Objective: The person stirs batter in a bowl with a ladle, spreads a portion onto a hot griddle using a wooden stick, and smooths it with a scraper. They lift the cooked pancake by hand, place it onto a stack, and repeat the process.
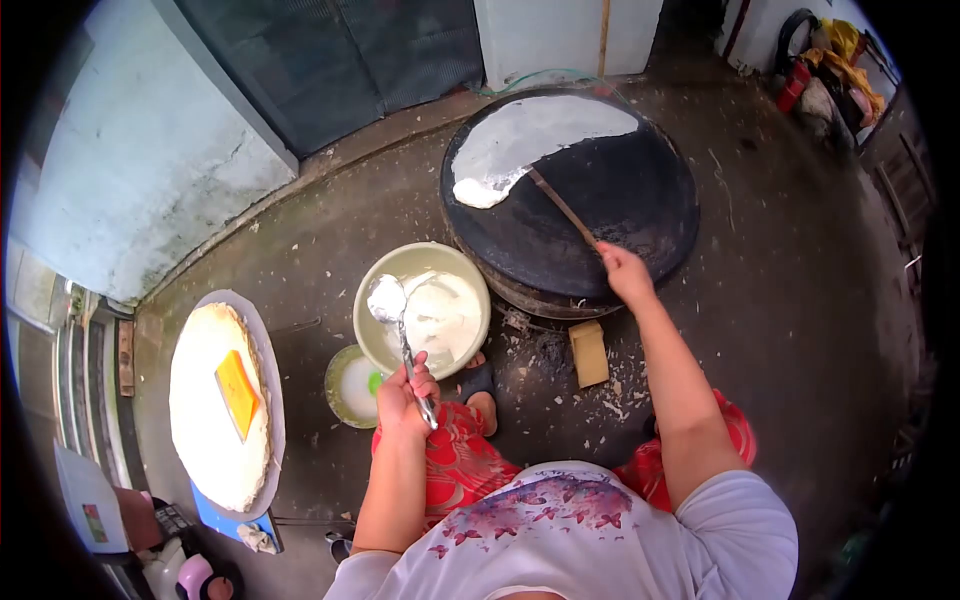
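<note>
My left hand [408, 393] is closed around the handle of a metal ladle [386, 299], whose bowl is coated with white batter. The ladle is over a pale basin [366, 318] of creamy batter [445, 312]. In my right hand [626, 274] is the end of a wooden batter spreader [566, 210]. Its far end meets the edge of the white batter layer [540, 128] on a round black griddle [630, 200]. That layer covers the far and left part of the griddle, with a thick blob at its lower left.
Left of the basin is a smaller bowl [334, 376] with whitish liquid and something green. A stack of thin round pancakes [205, 420] with an orange-yellow flat piece [236, 392] on top lies further left. Cardboard [589, 354] and scraps lie before the griddle.
</note>
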`<state>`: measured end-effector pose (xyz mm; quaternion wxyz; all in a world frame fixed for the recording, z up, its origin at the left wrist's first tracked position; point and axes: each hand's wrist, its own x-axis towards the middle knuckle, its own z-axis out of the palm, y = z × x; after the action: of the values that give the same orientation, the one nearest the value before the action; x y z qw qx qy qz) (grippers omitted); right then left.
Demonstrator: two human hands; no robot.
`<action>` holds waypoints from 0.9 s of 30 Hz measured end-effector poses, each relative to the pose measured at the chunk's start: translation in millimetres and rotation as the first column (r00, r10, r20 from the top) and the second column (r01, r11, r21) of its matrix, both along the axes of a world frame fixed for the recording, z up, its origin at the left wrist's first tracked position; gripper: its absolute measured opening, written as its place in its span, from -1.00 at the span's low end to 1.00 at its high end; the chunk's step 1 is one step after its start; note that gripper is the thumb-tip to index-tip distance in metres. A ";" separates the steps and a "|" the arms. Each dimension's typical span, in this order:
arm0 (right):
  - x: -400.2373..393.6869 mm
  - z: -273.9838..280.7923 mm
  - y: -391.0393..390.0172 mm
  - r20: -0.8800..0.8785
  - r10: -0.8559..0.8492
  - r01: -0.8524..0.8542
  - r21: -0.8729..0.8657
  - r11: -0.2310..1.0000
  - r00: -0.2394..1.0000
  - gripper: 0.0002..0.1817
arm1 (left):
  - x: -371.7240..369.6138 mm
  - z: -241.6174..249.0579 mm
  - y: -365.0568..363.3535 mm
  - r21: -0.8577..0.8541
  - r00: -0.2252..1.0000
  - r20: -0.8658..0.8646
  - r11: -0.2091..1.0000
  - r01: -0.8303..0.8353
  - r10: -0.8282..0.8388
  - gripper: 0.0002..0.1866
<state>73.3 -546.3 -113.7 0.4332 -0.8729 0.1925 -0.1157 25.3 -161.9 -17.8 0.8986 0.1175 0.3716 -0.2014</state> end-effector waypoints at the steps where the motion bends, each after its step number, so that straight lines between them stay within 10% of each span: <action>1: -7.5 13.7 17.1 -0.111 0.053 -0.058 -0.038 0.998 0.992 -0.71 | 0.6 1.2 0.7 0.003 1.000 0.001 1.000 0.003 -0.003 -0.69; 10: -134.4 55.8 66.4 -0.305 0.143 -0.195 -0.147 0.970 0.942 -0.68 | -6.2 0.1 15.0 -0.039 0.999 -0.043 0.999 -0.014 0.012 -0.69; 12: -141.6 31.4 74.4 -0.109 0.090 -0.120 -0.318 0.940 0.990 -0.63 | -7.7 0.9 18.5 -0.029 1.000 -0.025 1.000 0.005 -0.006 -0.69; 27: 74.6 15.8 244.9 -0.343 0.115 -0.238 -0.341 0.909 0.932 -0.29 | -14.6 9.3 25.9 0.003 0.999 0.006 0.999 0.034 -0.034 -0.63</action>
<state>148.0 -301.3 -97.9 0.2297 -0.9608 0.1525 0.0306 10.7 -136.0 -8.5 0.8960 0.1258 0.3670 -0.2158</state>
